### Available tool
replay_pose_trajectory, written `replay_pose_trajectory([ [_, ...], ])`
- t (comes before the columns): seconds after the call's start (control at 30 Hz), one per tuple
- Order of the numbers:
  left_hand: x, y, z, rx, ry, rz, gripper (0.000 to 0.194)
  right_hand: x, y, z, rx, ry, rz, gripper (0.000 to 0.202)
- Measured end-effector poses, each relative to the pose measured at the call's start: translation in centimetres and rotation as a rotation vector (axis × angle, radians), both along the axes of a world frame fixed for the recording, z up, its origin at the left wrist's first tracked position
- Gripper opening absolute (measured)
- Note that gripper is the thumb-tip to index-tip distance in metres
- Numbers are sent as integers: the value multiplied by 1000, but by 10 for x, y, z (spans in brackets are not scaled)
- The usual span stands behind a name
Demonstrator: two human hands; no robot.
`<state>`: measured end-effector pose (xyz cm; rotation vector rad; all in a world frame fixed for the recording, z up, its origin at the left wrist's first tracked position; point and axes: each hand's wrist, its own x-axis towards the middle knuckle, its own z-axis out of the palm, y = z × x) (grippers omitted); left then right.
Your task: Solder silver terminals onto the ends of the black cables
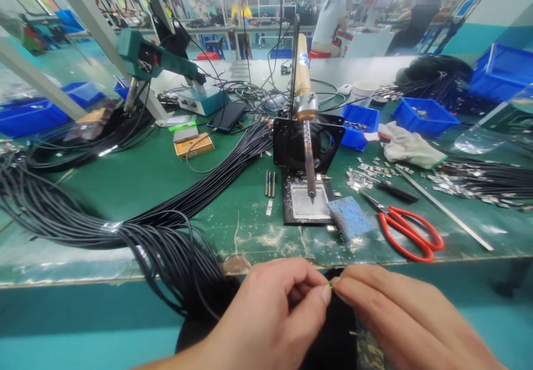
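Below the bench's front edge, my left hand point(278, 309) and my right hand point(400, 309) meet at the fingertips. Both are closed in a pinch at the same spot. A tiny thin end shows between the fingertips, too small to name. Just beyond my hands, a blue sponge point(350, 218) lies beside red-handled scissors point(410, 231). A soldering iron point(307, 142) with a wooden handle hangs tip down over a small metal tray point(297, 210). To the left, a bundle of black cables point(166, 237) droops over the edge.
A black fan point(333, 148) stands behind the iron. Blue bins point(425, 116), a pale glove point(410, 147) and several loose metal connectors point(366, 173) lie to the right. A yellow box point(194, 146) and a green clamp-like tool point(139, 56) are at left. Other people sit far back.
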<state>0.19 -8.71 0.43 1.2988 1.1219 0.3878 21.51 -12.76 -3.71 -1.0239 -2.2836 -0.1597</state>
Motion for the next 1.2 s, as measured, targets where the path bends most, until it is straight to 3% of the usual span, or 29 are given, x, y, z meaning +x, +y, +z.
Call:
replay_pose_trajectory([
  [0.37,-2,0,4,-46,33,-38,23,2,-2,-1,-20,9,16,42],
  [0.73,-2,0,4,-48,38,-49,22,1,6,13,-76,-43,89,44],
  [0.9,-2,-1,4,-46,25,-40,23,2,3,7,-69,-17,75,45],
  [1.2,-2,1,4,-78,-38,-4,22,-1,-1,4,-141,54,-1,25],
])
